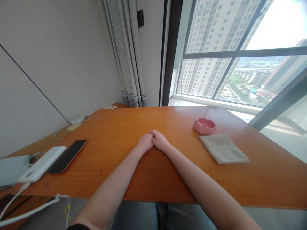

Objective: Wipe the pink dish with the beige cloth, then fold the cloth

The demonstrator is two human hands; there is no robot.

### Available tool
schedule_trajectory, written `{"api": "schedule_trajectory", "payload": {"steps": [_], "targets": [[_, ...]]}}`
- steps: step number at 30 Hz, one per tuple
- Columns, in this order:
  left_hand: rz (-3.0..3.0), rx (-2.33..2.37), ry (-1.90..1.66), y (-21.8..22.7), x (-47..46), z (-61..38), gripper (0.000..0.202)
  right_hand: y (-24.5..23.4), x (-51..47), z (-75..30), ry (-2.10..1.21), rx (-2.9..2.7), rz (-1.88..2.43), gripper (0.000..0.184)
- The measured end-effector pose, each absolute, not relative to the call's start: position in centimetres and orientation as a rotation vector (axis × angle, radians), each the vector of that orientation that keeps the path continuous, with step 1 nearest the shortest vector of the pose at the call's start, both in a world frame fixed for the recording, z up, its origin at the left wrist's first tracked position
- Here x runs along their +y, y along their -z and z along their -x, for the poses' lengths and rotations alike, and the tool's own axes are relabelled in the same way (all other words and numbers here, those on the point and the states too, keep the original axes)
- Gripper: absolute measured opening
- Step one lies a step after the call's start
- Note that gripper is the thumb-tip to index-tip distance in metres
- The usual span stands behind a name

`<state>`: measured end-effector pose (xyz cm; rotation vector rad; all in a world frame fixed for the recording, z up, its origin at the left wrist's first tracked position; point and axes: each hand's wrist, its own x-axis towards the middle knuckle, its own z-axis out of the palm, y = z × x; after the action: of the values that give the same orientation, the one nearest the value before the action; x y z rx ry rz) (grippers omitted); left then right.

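My left hand (145, 143) and my right hand (160, 140) rest together on the wooden table (129, 123), fingers closed against each other at the middle. No object shows in either hand, though the undersides of the fingers are hidden. To the right of my right hand, a folded beige cloth (223, 149) lies flat. Just behind the cloth sits a pink ashtray (204, 126) with an angular rim. Left of my left hand, a dark-screened phone (68, 156) lies beside a white power bank (42, 164).
A white cable (31, 213) runs from the power bank past the table's front left edge. A power strip (80, 120) lies by the wall, behind the table's left side. A grey curtain (127, 54) and a large window (235, 54) stand beyond the table.
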<state>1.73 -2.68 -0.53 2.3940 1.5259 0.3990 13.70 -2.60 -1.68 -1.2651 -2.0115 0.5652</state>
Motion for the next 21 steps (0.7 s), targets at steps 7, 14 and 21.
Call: {"api": "schedule_trajectory", "payload": {"steps": [7, 14, 21], "targets": [[-2.386, 1.521, -0.41, 0.49, -2.67, -1.74, 0.029, 1.78, -2.59, -13.71, -0.57, -2.004, 1.267, 0.031], [-2.376, 1.51, -0.409, 0.24, -2.81, -1.74, 0.03, 1.82, -2.53, -13.7, -0.559, -2.007, 1.269, 0.031], [-2.382, 1.538, -0.376, 0.2, -2.86, -1.82, 0.03, 1.7, -2.61, -13.64, -0.574, -2.005, 1.267, 0.031]]}}
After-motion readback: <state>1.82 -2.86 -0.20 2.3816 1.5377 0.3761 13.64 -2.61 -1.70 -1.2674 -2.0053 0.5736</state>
